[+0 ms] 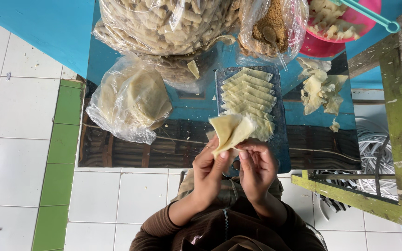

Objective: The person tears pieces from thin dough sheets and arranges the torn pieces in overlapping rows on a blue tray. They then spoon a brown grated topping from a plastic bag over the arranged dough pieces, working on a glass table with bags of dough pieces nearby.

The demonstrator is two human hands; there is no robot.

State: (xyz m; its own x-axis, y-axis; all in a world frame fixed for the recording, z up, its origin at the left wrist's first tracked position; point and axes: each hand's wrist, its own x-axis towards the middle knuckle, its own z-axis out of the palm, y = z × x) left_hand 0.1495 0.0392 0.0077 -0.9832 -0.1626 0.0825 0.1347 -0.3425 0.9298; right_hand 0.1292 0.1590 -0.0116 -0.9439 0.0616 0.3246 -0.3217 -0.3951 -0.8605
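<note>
Wrapper (231, 132), a thin pale dough sheet, is up between both hands just over the near end of the tray (282, 148), folded over loosely so it fans out toward the far side. Left hand (209, 172) is pinching its near left edge with thumb and fingertips, right hand (257, 167) has its fingers curled in and pinching the near right edge, so both are closed on the same sheet and nearly touching each other. The tray is a dark blue rectangle sitting on a glossy table (117, 153), and it holds a row of folded wrappers (250, 95) overlapping from far to near. Left of the tray there's a clear bag of round sheets (133, 100). On the far side sits a big bag of finished rolls (164, 21), and just right of it a smaller bag of brown crumbs (271, 23) with a spoon stuck in. Far right is a pink bowl (373, 9) with scraps in it, and more dough scraps (319, 88) lie on the table right of the tray. White tile floor (15, 139) all around.
</note>
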